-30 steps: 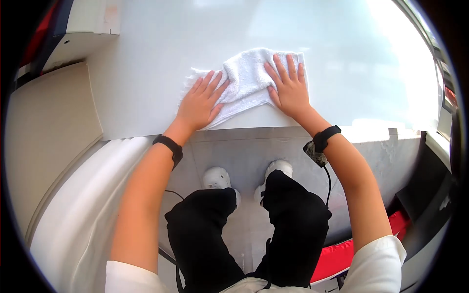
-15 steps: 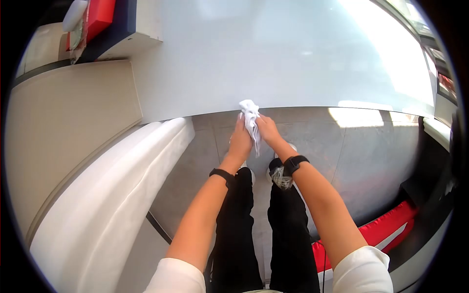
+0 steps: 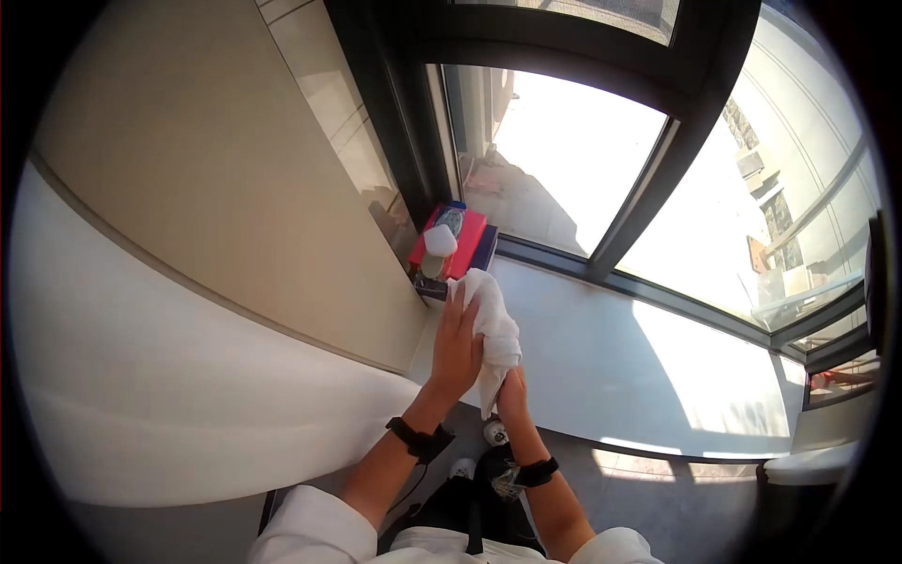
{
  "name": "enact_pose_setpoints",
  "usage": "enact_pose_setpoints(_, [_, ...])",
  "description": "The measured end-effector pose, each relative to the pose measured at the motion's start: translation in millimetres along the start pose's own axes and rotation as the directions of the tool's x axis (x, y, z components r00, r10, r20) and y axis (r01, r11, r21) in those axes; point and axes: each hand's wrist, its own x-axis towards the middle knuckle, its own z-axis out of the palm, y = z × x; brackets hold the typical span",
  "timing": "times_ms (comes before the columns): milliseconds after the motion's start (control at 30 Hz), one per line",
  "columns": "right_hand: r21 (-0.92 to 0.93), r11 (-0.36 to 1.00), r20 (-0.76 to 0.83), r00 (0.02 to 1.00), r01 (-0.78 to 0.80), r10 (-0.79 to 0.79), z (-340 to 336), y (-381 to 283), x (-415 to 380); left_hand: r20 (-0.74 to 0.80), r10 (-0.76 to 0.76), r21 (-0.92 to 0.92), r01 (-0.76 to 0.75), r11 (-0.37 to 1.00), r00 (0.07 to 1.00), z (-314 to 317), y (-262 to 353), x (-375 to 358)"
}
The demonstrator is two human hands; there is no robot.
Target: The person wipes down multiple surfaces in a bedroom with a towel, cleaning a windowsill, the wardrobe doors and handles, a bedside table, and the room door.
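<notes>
A crumpled white cloth [image 3: 498, 336] is between my two hands, its lower end hanging down between them. My left hand [image 3: 458, 350] presses against the cloth's left side with its fingers together, pointing up. Lower down on the right, my right hand [image 3: 513, 397] grips the cloth, its fingers partly hidden behind it. Just beyond the cloth, red and dark blue boxes [image 3: 470, 235] stand in the corner, with a small white object [image 3: 440, 241] on top. Black bands circle both wrists.
A pale ledge [image 3: 583, 348] runs along the dark-framed windows [image 3: 564, 160], partly sunlit. At the left are a beige panel [image 3: 225, 179] and a white curved surface [image 3: 188, 395]. Grey floor and my shoes [image 3: 462, 467] show below.
The view has turned toward the window corner, and the boxes now appear near the middle. My hands have raised the cloth, which looks larger and more spread out.
</notes>
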Motion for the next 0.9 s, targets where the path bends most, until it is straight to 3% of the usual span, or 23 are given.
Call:
enact_pose_setpoints(67, [-0.06, 0.995, 0.178, 0.981, 0.083, -0.071, 43, -47, 9, -0.173, 0.09, 0.19, -0.057, 0.98, 0.981, -47, 28, 35])
enact_pose_setpoints(133, [-0.162, 0.967, 0.391, 0.912, 0.197, -0.121, 80, -84, 28, -0.315, 0.135, 0.419, 0.01, 0.908, 0.939, -105, 37, 69])
enact_pose_setpoints(200, [-0.247, 0.912, 0.509, 0.844, 0.329, -0.167, 137, -110, 60, -0.509, 0.164, 0.465, 0.11, 0.878, 0.845, -168, 31, 104])
enact_pose_setpoints(233, [-0.222, 0.864, 0.601, 0.761, 0.452, -0.244, 172, -132, 67, -0.563, 0.229, 0.512, 0.118, 0.851, 0.794, -197, 32, 120])
enact_pose_setpoints(300, [-0.237, 0.633, 0.742, 0.558, 0.737, -0.372, 239, -164, 84, -0.638, 0.369, 0.598, 0.133, 0.79, 0.676, -252, 27, 148])
enact_pose_setpoints(400, [-0.087, 0.45, 0.78, 0.342, 0.889, -0.524, 319, -191, 100, -0.658, 0.436, 0.633, 0.138, 0.761, 0.614, -307, 24, 163])
enact_pose_setpoints(500, [0.029, 0.321, 0.77, 0.184, 0.947, -0.612, 384, -199, 114, -0.541, 0.407, 0.785, 0.269, 0.558, 0.736, -364, 27, 144])
enact_pose_setpoints(600, [0.07, 0.217, 0.801, 0.075, 0.974, -0.593, 438, -190, 117, -0.485, 0.442, 0.86, 0.32, 0.397, 0.754, -416, 33, 131])
enact_pose_setpoints(767, [0.126, 0.152, 0.703, 0.02, 0.98, -0.711, 501, -188, 121, -0.408, 0.342, 0.913, 0.374, 0.164, 0.846, -458, 43, 134])
enact_pose_setpoints(867, [0.172, 0.109, 0.691, -0.041, 0.979, -0.722, 516, -210, 107, -0.479, 0.426, 0.867, 0.339, 0.365, 0.767, -474, 56, 138])
enact_pose_setpoints(900, [0.172, 0.072, 0.684, -0.067, 0.982, -0.727, 521, -222, 99, -0.517, 0.418, 0.808, 0.265, 0.527, 0.747, -477, 64, 143])
